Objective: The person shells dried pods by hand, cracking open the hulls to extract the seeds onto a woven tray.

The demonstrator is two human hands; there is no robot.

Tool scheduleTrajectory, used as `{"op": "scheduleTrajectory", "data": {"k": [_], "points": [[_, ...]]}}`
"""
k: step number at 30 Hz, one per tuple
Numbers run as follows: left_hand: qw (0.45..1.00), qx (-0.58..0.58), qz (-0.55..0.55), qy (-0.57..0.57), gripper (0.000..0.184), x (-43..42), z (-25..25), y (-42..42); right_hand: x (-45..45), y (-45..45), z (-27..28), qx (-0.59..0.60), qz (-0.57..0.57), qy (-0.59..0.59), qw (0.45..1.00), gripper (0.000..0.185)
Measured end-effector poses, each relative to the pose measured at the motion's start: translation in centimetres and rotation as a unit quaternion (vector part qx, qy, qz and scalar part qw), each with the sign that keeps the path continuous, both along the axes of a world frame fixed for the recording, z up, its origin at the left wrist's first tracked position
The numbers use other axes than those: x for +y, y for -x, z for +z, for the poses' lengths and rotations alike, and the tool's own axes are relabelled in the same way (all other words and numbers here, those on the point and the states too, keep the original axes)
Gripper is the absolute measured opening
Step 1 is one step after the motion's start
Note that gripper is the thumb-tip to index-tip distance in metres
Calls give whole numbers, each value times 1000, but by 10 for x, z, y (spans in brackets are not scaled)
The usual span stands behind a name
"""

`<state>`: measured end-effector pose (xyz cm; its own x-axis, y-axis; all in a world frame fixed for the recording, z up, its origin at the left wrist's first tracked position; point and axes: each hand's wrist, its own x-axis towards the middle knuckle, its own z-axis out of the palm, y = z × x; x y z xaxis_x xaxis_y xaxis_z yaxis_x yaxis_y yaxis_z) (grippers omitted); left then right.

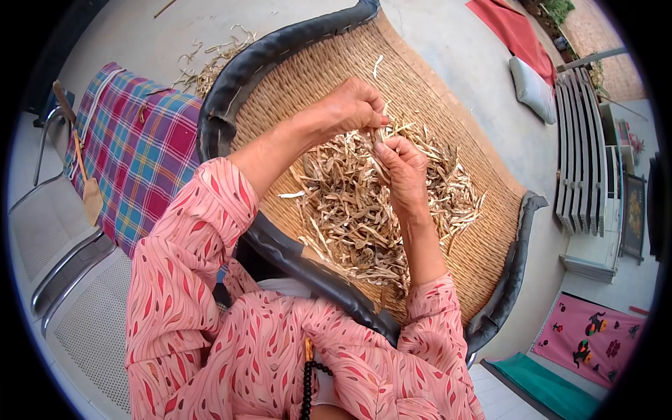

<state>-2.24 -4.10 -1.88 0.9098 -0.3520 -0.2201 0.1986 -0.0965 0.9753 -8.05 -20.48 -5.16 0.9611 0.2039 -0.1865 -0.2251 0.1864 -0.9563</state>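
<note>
A heap of dry, pale-brown bean pods (350, 210) lies on a wide woven winnowing tray (294, 80) with a black-bound rim. Above the heap, my left hand (353, 106) is closed, thumb and fingertips pinched on a thin dry pod. Just below and to its right, my right hand (406, 168) also pinches at the same pod, its fingers curled. The two sets of fingertips are nearly touching. Most of the pod is hidden by the fingers, so its ends are hard to make out.
At left, a plaid cloth (143, 140) hangs beside perforated metal chairs (87, 315). Scattered pod shells (210, 66) lie on the floor behind the tray. A grey cushion (532, 89), a red cloth (514, 35) and stacked slatted panels (579, 154) stand at right.
</note>
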Motion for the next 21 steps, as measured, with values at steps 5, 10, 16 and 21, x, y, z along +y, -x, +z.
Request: {"op": "scheduleTrajectory", "data": {"k": [5,10,16,21], "points": [[1000,-13,-18,-20,8,-2,3,1,-4,1,4,7,-2,35,999,9],[1000,18,-4,-16,10,0,5,0,-2,2,11,38,28,3,999,6],[999,-23,-3,-49,10,1,6,0,-7,-2,6,80,34,-56,995,7],[998,-41,-15,-53,8,2,2,0,-7,-2,4,71,32,-45,996,7]]}}
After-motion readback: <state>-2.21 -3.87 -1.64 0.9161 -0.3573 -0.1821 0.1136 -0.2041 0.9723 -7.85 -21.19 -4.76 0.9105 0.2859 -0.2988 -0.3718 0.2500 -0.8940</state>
